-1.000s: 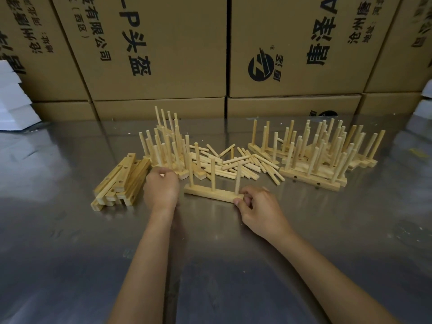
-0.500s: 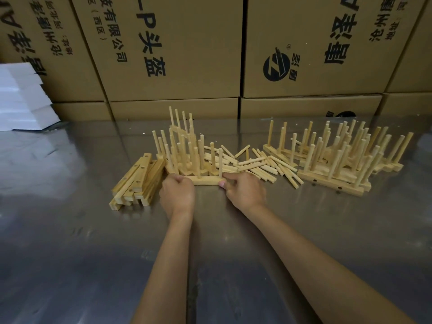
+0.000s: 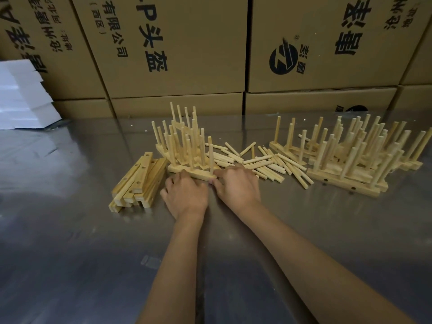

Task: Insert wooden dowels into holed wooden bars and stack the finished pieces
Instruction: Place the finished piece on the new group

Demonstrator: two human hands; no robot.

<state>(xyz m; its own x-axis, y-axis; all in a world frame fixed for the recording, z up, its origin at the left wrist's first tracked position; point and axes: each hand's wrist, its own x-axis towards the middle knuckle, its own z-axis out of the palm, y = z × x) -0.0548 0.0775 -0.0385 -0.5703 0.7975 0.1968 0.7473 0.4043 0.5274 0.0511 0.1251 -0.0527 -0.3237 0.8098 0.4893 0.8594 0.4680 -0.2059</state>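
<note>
Well into the batch, and I'm setting one more finished piece against the nearer stack.

Largest first: the big stack of finished pieces (image 3: pixel 355 160) on my right looks well built up, and a smaller stack (image 3: pixel 184 141) stands ahead of me. To the left lies a pile of bare bars (image 3: pixel 138 181), still to fill, and between the stacks a scatter of loose dowels (image 3: pixel 268 162), so I judge plenty remains. My left hand (image 3: pixel 187 195) and right hand (image 3: pixel 238 185) each grip an end of a dowelled bar (image 3: pixel 194 173), which touches the smaller stack's front.
</note>
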